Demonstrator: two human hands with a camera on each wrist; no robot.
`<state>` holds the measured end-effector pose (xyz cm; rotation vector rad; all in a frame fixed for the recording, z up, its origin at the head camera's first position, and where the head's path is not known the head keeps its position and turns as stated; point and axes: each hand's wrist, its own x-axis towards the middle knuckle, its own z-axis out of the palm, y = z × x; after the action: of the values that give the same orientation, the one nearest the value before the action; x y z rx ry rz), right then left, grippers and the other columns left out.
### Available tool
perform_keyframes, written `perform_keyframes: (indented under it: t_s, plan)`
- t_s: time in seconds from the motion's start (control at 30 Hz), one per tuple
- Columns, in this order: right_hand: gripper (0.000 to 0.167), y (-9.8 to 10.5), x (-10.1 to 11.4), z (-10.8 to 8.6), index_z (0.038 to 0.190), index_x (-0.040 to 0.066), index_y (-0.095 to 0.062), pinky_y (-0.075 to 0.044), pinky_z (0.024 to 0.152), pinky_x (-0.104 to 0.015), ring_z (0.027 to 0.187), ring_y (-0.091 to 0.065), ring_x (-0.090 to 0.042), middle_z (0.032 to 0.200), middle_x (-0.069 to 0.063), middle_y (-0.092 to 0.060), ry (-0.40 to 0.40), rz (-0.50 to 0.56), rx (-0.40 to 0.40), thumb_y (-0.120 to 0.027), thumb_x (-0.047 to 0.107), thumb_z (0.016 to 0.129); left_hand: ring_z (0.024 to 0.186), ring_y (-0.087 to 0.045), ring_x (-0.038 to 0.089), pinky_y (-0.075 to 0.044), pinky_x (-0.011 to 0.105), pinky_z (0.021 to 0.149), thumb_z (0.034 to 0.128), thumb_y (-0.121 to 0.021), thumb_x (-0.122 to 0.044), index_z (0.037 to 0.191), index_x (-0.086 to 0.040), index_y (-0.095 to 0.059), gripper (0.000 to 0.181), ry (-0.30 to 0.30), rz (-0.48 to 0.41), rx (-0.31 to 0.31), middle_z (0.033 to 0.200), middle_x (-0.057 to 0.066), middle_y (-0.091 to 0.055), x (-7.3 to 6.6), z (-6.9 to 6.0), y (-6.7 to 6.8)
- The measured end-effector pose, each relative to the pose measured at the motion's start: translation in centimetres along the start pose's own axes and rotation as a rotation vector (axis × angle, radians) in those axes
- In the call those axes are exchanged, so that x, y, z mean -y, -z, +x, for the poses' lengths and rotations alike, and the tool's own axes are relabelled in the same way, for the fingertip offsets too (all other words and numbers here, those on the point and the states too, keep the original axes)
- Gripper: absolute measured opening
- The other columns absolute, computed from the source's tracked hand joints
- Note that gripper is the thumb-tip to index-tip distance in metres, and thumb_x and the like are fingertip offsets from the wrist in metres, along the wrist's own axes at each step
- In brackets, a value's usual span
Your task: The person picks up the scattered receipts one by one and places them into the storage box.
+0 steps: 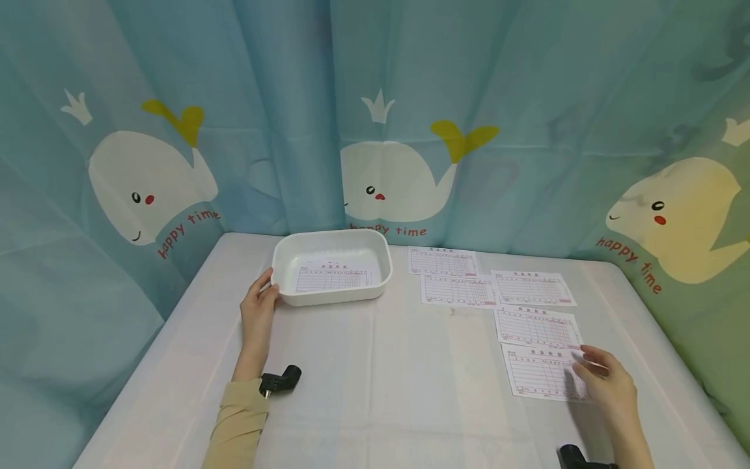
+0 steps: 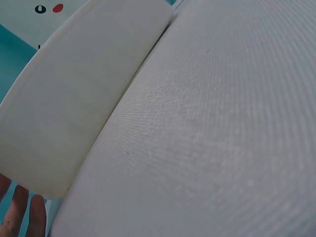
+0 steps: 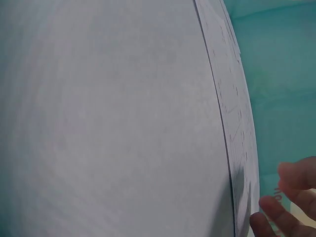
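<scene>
A white plastic basin [image 1: 328,299] stands at the back left of the table, with printed form slips [image 1: 334,277] lying inside. My left hand [image 1: 258,306] touches the basin's left wall from outside; in the left wrist view its fingers [image 2: 19,207] are fairly straight against the wall. Over the right edge of the nearest form slip [image 1: 541,374] hovers my right hand [image 1: 609,384], thumb and fingers apart and loosely bent. Nothing shows between them, and a shadow falls on the slip. Whether a fingertip touches the paper is hard to tell.
More form slips lie flat nearby: one at the back [image 1: 442,262], one below it [image 1: 457,290], and two to the right, an upper slip [image 1: 533,288] and a lower slip [image 1: 538,327]. A white cloth [image 1: 410,391] covers the table. Whale-print curtains [image 1: 281,130] hang behind.
</scene>
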<state>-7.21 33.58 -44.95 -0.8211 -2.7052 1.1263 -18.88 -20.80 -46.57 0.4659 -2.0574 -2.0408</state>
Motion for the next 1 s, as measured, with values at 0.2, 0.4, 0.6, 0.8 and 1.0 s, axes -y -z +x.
perform_keyframes:
  t_s: [0.2,0.4,0.6,0.8,1.0]
  plan:
    - [0.053,0.3,-0.3,0.6,0.139,-0.006,-0.039,-0.043,0.080,-0.034,0.123,-0.044,-0.048,0.138,-0.032,-0.041,0.042,-0.085,0.071,-0.056,0.012,0.092,0.128,-0.050,0.015,-0.046,0.010,0.089,0.0994,-0.050,-0.021,0.143,-0.022,-0.045,0.044,-0.002,-0.002,0.000,0.148,-0.002,-0.044,0.0,0.1,0.0]
    - [0.055,0.5,-0.7,1.0,0.136,-0.010,-0.040,-0.040,0.088,-0.059,0.117,-0.044,-0.054,0.131,-0.037,-0.042,0.131,-0.166,0.068,-0.059,0.011,0.088,0.128,-0.050,0.015,-0.045,0.006,0.086,0.0997,-0.050,-0.022,0.143,-0.022,-0.045,0.044,-0.012,0.005,0.001,0.148,-0.003,-0.044,0.1,0.1,0.0]
    - [0.063,0.6,-1.2,1.6,0.133,-0.013,-0.038,-0.030,0.087,-0.061,0.110,-0.037,-0.055,0.126,-0.041,-0.041,0.172,-0.250,0.067,-0.065,0.011,0.082,0.127,-0.050,0.014,-0.046,0.010,0.089,0.0995,-0.050,-0.022,0.143,-0.022,-0.045,0.044,-0.004,0.010,-0.002,0.148,-0.003,-0.044,-0.1,0.0,-0.1]
    - [0.071,0.8,-1.1,2.0,0.133,-0.015,-0.034,-0.024,0.090,-0.062,0.109,-0.034,-0.054,0.124,-0.045,-0.040,0.188,-0.301,0.083,-0.069,0.012,0.078,0.128,-0.050,0.014,-0.046,0.008,0.089,0.0997,-0.049,-0.021,0.144,-0.022,-0.045,0.044,-0.003,0.016,-0.001,0.148,-0.003,-0.043,-0.2,0.0,-0.1]
    - [0.075,1.0,-0.9,2.2,0.137,-0.012,-0.030,-0.026,0.088,-0.065,0.112,-0.028,-0.058,0.123,-0.043,-0.037,0.135,-0.301,0.113,-0.069,0.013,0.078,0.129,-0.049,0.014,-0.045,0.006,0.087,0.1000,-0.049,-0.021,0.144,-0.022,-0.044,0.044,-0.006,0.018,0.004,0.149,-0.003,-0.043,-0.1,-0.1,-0.1]
